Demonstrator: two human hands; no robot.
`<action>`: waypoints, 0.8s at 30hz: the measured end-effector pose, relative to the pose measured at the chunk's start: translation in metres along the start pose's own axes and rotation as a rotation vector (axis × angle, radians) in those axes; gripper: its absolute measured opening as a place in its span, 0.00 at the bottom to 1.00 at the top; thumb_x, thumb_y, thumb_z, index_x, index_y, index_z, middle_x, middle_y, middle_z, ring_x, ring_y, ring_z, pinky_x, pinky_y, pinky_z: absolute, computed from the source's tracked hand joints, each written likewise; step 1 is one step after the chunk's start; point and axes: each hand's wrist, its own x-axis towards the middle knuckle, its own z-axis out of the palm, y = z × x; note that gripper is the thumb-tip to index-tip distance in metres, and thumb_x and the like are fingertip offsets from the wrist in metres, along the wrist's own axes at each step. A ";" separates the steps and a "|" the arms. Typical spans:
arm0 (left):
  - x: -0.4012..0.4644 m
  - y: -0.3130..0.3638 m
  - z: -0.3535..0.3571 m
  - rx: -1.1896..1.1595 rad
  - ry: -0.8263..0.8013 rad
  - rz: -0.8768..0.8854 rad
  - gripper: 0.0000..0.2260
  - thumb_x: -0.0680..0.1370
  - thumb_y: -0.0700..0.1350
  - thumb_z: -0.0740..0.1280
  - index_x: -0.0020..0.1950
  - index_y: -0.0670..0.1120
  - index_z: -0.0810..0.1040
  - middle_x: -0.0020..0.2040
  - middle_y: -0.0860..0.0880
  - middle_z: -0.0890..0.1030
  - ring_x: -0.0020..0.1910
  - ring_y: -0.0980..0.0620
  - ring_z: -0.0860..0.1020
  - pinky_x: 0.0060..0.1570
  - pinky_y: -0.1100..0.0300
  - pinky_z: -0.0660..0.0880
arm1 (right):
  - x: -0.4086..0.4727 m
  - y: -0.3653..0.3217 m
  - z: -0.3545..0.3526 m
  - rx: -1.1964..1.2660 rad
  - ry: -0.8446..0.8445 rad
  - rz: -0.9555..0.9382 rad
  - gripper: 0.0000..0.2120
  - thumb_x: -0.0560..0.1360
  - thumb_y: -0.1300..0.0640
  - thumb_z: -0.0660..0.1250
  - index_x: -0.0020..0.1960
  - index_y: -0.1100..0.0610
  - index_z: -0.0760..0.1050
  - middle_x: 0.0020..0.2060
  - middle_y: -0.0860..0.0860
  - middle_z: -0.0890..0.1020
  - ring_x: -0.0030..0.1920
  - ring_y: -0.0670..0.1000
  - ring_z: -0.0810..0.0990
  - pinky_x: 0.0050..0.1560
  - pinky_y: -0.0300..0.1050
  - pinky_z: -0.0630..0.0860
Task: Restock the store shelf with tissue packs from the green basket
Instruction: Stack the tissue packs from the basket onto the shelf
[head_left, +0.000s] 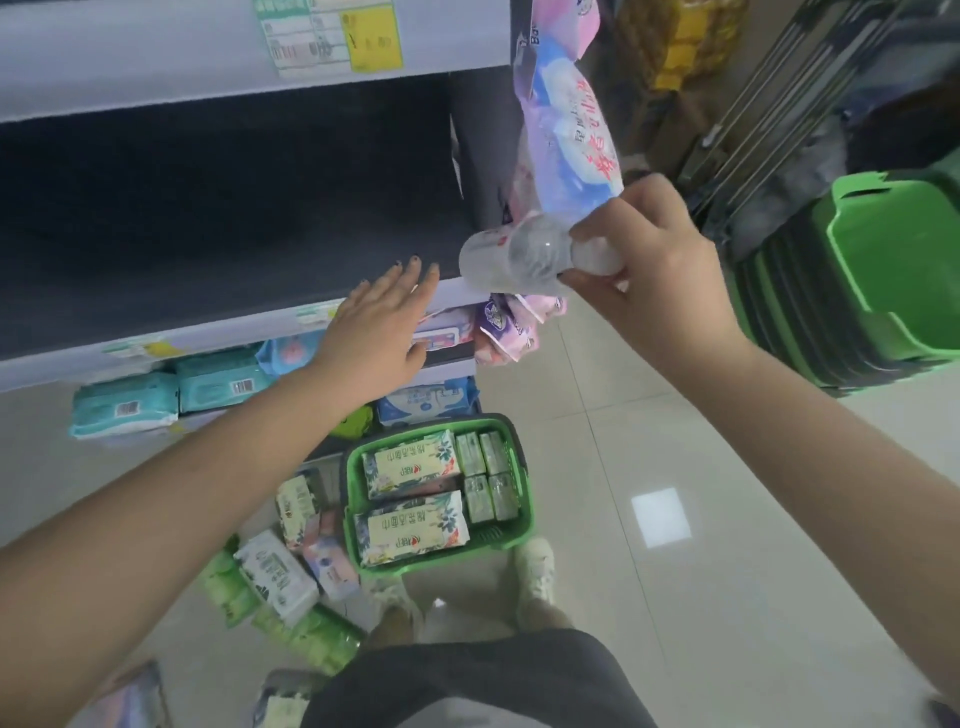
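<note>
Two large tissue packs (410, 464) plus smaller ones wait in the green basket (523, 486) on the floor, shelf (223, 208) bare, left hand (379, 332) flat-fingered reaching in, right hand (649, 249) clutching a pink-and-blue pack (566, 119).

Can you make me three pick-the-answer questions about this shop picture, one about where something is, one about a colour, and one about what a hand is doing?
1. Where is the basket with tissue packs?
A. On the top shelf
B. On the floor by the person's feet
C. In the left hand

2. What colour is that basket?
A. Green
B. Red
C. Blue

3. What is the right hand doing?
A. Hanging free
B. Resting flat on the floor
C. Gripping a plastic-wrapped pack

Answers:
1 B: the basket sits on the tiles near the shoes.
2 A: its rim is green.
3 C: the right hand holds the plastic-wrapped pack; the left hand reaches flat toward the shelf.
</note>
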 end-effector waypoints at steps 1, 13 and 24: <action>0.005 0.003 0.003 -0.001 -0.010 0.004 0.33 0.79 0.47 0.59 0.77 0.47 0.43 0.78 0.46 0.45 0.77 0.48 0.47 0.74 0.51 0.46 | -0.007 0.006 -0.005 0.007 -0.007 0.008 0.14 0.67 0.59 0.72 0.50 0.64 0.77 0.47 0.64 0.75 0.34 0.62 0.77 0.31 0.57 0.78; 0.042 0.069 0.066 0.019 -0.041 0.232 0.33 0.77 0.44 0.63 0.77 0.44 0.49 0.77 0.44 0.51 0.76 0.45 0.53 0.73 0.50 0.47 | -0.104 0.084 -0.002 0.055 -0.223 0.239 0.14 0.63 0.64 0.78 0.45 0.62 0.77 0.42 0.57 0.75 0.25 0.57 0.75 0.27 0.47 0.76; 0.098 0.122 0.179 0.014 -0.126 0.287 0.32 0.78 0.45 0.58 0.77 0.46 0.43 0.77 0.47 0.43 0.77 0.48 0.44 0.68 0.56 0.35 | -0.164 0.212 0.152 -0.019 -0.500 0.601 0.12 0.72 0.61 0.70 0.54 0.62 0.74 0.56 0.58 0.73 0.43 0.63 0.79 0.43 0.50 0.74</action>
